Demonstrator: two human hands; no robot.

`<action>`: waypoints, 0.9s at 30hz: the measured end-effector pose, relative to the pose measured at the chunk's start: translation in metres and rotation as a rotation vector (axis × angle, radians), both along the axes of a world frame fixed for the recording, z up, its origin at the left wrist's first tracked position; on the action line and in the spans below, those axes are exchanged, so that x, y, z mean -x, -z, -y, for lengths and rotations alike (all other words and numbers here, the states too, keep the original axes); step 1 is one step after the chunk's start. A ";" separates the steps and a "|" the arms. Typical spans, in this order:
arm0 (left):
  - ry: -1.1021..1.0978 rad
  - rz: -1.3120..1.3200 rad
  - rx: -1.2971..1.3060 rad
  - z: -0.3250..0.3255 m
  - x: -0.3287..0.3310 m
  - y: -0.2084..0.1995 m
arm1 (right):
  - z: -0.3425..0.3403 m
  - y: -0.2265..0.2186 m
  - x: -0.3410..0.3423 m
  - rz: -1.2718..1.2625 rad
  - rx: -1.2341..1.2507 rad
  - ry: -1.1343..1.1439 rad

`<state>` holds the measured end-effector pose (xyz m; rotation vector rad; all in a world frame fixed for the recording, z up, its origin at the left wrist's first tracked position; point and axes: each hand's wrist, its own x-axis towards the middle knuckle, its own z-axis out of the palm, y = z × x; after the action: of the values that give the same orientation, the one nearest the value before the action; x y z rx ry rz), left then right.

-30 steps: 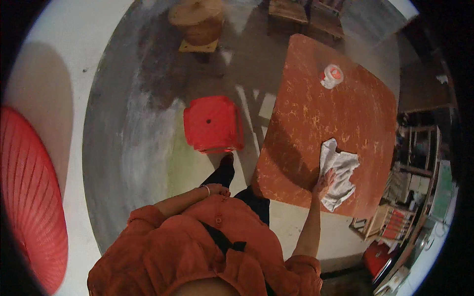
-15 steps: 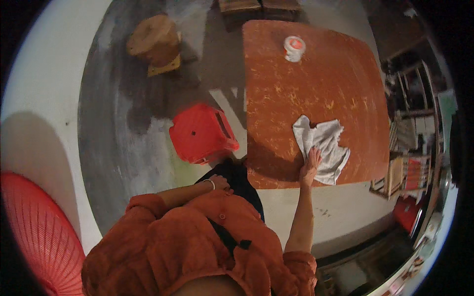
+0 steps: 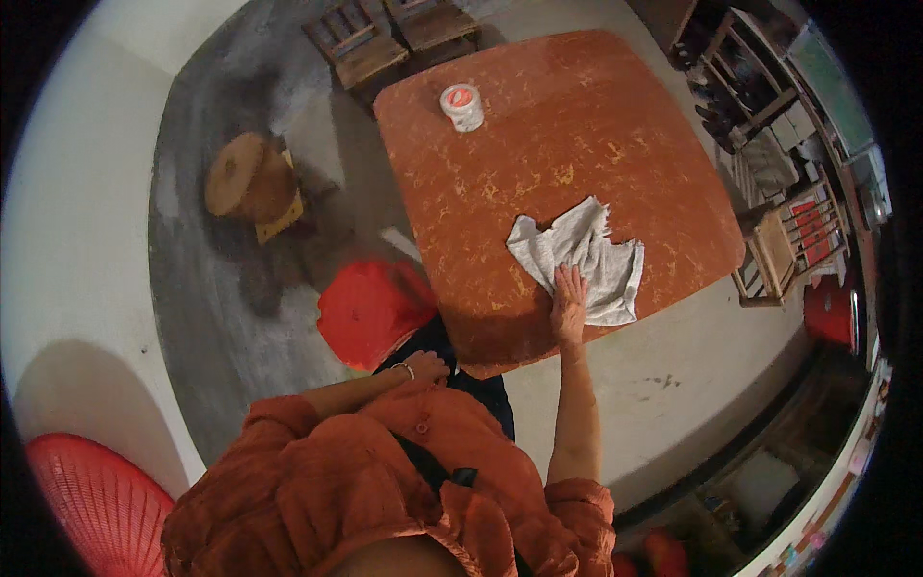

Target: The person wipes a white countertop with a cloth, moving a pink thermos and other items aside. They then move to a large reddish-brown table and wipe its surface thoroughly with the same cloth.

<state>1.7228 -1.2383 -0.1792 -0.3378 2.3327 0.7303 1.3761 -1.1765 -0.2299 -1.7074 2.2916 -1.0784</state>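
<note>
A crumpled white-grey cloth (image 3: 604, 258) with a ragged far edge lies spread on the brown table (image 3: 524, 159), close to its near edge. My right hand (image 3: 569, 303) rests flat on the cloth's near left part, fingers stretched out and the arm reaching forward. With a pale bracelet on its wrist, my left hand (image 3: 423, 366) lies against my waist. Its fingers look loosely extended, and I see nothing in them. Toward the table's far left stands a white tub (image 3: 462, 108) with a red-and-white lid, out of reach of both hands.
A red plastic stool (image 3: 370, 313) stands left of the table, near my legs. Beyond it is a round wooden block (image 3: 245, 178). Wooden chairs (image 3: 356, 53) stand past the far edge; another chair (image 3: 784, 240) is at right. A red woven basket (image 3: 96, 500) leans at lower left.
The view has turned, so the table and tub appear further left and tilted. My right hand now lies more fully on the cloth. My left hand stays at my waist.
</note>
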 end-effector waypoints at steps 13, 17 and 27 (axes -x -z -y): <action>-0.221 0.393 -0.396 0.058 0.024 -0.038 | 0.001 -0.019 -0.004 0.092 -0.024 0.079; -0.165 0.356 -0.398 0.072 0.016 -0.030 | 0.000 -0.020 -0.005 0.063 -0.015 0.093; 0.058 0.371 -0.418 0.155 0.014 -0.015 | 0.007 -0.043 -0.010 0.192 -0.008 0.218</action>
<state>1.7086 -1.3936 -0.1642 -0.1961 1.7835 1.0075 1.3859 -1.1834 -0.1870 -1.3083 2.3930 -1.2096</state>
